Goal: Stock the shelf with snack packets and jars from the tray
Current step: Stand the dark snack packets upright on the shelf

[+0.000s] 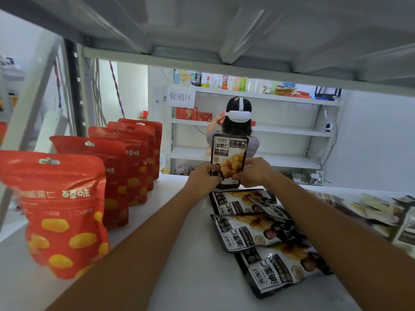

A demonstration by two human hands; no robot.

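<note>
My left hand (203, 176) and right hand (253, 171) are both pinching the lower corners of the black packet (229, 160), standing it upright at the far side of the shelf (179, 221), I think to start a row like the red pouches (116, 171) at left.

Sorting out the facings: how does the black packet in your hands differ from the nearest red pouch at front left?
The black packet is dark with a white label; the red pouch is red with yellow ovals. The black packet looks flat, pinched by the left hand and right hand; the red pouch is puffy and stands free. Both are upright, fronts toward the camera.
</note>
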